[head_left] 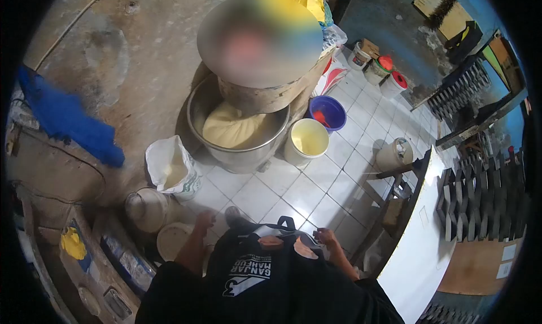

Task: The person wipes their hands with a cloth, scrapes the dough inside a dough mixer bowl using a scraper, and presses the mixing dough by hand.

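My left hand (205, 221) hangs low beside my black shirt (226, 301), fingers loosely apart and nothing visible in it. Nearest to it are a round pale tub (175, 239) and a white sack (169, 166) with its mouth folded open. On the other side of the shirt, my right hand (323, 236) is held out over the tiles, also seemingly with nothing in it; its fingers are small in view. Ahead of both hands stands a steel mixing bowl (243, 157) holding a large mass of pale dough (234, 126), under the mixer's body (259, 97).
A cream bucket (306, 143) and a purple basin (327, 114) with something red inside stand right of the bowl. A white-topped table (420, 239) borders my right, beside stacked dark metal racks (480, 205). Lidded buckets (393, 85) line the back. Blue cloth (68, 118) lies left.
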Motion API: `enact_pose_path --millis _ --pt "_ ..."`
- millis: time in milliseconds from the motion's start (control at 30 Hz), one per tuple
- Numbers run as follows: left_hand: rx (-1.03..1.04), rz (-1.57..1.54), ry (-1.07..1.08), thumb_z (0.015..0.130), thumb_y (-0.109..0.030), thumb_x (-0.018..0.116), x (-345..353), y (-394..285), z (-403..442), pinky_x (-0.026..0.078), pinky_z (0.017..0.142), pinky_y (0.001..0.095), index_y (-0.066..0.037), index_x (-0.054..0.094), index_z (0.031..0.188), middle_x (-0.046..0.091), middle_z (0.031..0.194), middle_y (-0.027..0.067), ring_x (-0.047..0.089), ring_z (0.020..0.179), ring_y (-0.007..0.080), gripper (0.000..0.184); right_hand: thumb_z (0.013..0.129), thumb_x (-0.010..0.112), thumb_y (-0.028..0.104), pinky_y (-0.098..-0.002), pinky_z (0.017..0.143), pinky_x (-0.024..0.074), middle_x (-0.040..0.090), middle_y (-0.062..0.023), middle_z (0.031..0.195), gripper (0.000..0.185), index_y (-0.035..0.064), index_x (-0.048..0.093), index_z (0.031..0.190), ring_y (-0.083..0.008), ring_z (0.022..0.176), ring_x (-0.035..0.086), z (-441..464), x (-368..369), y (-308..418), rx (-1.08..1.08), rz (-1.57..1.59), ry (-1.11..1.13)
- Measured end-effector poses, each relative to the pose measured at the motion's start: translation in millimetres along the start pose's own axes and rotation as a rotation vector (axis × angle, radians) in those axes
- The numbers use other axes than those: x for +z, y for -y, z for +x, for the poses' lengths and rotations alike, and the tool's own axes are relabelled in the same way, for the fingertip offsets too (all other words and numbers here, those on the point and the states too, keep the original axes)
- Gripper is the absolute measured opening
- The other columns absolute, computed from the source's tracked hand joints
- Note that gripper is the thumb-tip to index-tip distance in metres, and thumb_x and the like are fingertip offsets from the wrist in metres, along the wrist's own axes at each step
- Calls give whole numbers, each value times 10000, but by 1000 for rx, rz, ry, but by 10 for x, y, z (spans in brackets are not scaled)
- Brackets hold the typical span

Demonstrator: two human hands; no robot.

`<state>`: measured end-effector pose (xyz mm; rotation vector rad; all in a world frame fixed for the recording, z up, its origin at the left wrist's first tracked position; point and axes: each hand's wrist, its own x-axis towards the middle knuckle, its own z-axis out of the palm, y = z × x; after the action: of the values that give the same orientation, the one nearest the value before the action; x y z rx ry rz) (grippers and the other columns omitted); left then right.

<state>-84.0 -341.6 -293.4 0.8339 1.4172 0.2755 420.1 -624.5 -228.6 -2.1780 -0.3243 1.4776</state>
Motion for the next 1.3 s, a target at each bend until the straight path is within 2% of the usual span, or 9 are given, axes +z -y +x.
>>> enact_pose_path --millis 267,367,467,533,900,967,1033,1100,1300 --pt "-6 -178 -98 906 -256 596 94 14 -405 512 623 325 -82 590 1156 642 924 78 637 792 195 304 845 707 259 -323 659 508 698 -81 989 423 37 570 1178 -187 826 661 187 -157 -471 24 92 115" --pt "199 107 -27 914 -264 585 42 163 -461 512 645 329 -79 592 1151 644 939 77 630 803 195 300 849 685 215 -309 644 508 697 -90 1002 347 40 592 1134 -177 807 655 179 -118 -381 -24 63 64" --pt "84 -270 -37 927 -281 572 -54 384 -497 508 684 342 -71 581 1161 644 969 82 623 825 199 314 865 684 263 -352 730 507 688 -84 990 398 -4 606 1150 -192 882 649 344 -133 -359 -35 171 166" --pt "233 113 -6 932 -293 568 -211 695 -412 505 708 353 -63 567 1190 645 990 85 624 847 206 345 865 690 253 -344 730 510 692 -82 985 415 -2 591 1177 -190 860 655 428 -136 -389 -104 207 221" --pt "-67 -194 -173 930 -342 595 -366 312 -1079 504 777 357 -17 480 1315 622 1098 112 620 942 214 517 811 716 258 -230 527 462 666 -43 859 301 48 624 1006 -131 707 626 500 66 -167 -44 71 209" --pt "72 -80 -251 926 -369 604 -326 -68 -1122 505 766 342 -15 486 1307 624 1080 103 618 933 207 533 815 698 247 -227 521 461 672 -48 866 289 46 623 1008 -126 704 627 569 47 -202 -40 97 205" --pt "168 -406 52 925 -394 608 -759 6 -353 502 754 347 -9 487 1302 626 1062 94 613 934 203 553 821 673 230 -225 519 461 678 -53 876 271 46 622 1014 -122 702 626 636 60 -139 -65 171 195" --pt "153 -163 -107 941 -306 580 -544 -846 -332 476 708 320 -73 555 1265 619 1052 68 606 870 181 400 831 650 211 -223 511 458 685 -65 902 263 40 618 1029 -127 695 628 669 86 53 -138 139 187" --pt "721 476 -310 870 -359 649 -64 -2569 306 341 1081 446 -36 395 1408 428 1431 201 402 1333 334 677 810 694 172 -302 629 512 690 -114 938 331 -9 632 1081 -192 753 654 620 385 1200 -208 -94 -1"
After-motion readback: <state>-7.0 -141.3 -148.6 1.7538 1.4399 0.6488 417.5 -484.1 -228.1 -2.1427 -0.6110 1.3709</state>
